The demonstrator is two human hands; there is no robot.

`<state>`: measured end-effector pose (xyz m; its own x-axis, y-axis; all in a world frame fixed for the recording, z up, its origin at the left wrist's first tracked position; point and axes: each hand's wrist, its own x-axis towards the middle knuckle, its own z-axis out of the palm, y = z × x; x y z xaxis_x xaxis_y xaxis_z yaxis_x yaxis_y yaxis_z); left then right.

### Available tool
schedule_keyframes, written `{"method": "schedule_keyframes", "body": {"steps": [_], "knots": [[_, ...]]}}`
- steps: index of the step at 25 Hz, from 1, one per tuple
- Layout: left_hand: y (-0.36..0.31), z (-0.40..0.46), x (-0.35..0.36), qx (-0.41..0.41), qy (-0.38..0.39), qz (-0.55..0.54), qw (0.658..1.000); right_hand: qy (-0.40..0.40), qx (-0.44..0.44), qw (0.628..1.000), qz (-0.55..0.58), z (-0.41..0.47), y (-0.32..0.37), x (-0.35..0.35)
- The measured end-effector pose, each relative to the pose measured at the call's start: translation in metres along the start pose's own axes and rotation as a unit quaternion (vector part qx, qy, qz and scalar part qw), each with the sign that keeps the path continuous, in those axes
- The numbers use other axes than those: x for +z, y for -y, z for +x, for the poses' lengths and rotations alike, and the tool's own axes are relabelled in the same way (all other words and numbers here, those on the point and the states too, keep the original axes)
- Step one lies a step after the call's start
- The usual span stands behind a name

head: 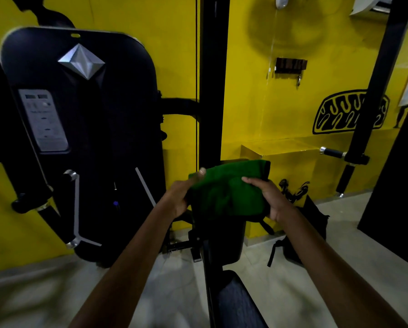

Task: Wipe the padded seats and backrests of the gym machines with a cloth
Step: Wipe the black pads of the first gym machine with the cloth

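Note:
A folded green cloth [226,190] is held in the air at the middle of the view. My left hand [181,195] grips its left edge, thumb on top. My right hand [266,197] grips its right side, fingers curled over the fold. Directly below the cloth stands a black padded rest [224,240] on the machine's post, and a dark padded seat [238,304] lies beneath it at the bottom of the view. The cloth hides the top of the padded rest.
A black weight-stack cover [84,129] with a silver diamond badge stands at left, with handles [49,209] sticking out. A black upright post [212,79] rises behind the cloth. A black backpack [302,235] lies on the floor at right, against the yellow wall [257,102].

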<state>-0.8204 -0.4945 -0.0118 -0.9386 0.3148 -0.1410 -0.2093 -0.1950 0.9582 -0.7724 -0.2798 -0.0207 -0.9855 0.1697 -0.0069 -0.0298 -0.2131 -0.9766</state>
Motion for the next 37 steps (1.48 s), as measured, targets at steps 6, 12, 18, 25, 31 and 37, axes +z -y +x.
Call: {"method": "schedule_keyframes", "body": {"steps": [6, 12, 18, 25, 31, 37], "knots": [[0.013, -0.001, 0.039, 0.046, -0.019, -0.027, 0.998, -0.064, -0.148, 0.972, -0.168, -0.004, -0.010, 0.034], [0.016, -0.008, 0.055, 0.033, 0.126, -0.024, 0.991, -0.015, -0.253, 0.892, -0.374, 0.003, -0.028, 0.041], [0.025, 0.013, 0.045, 0.117, 0.097, 0.065, 0.986, 0.034, -0.273, 0.825, -0.494, 0.018, -0.008, 0.009], [0.008, 0.110, 0.020, 0.310, 0.046, 0.583, 0.750, -0.026, -0.239, 0.699, -0.674, 0.088, 0.020, -0.007], [0.023, 0.164, 0.024, 0.372, 0.027, 0.597, 0.710, -0.034, -0.230, 0.560, -0.795, 0.160, 0.023, 0.010], [0.028, 0.173, 0.021, 0.389, 0.003, 0.603, 0.696, -0.012, -0.300, 0.645, -0.703, 0.152, 0.007, -0.034]]}}
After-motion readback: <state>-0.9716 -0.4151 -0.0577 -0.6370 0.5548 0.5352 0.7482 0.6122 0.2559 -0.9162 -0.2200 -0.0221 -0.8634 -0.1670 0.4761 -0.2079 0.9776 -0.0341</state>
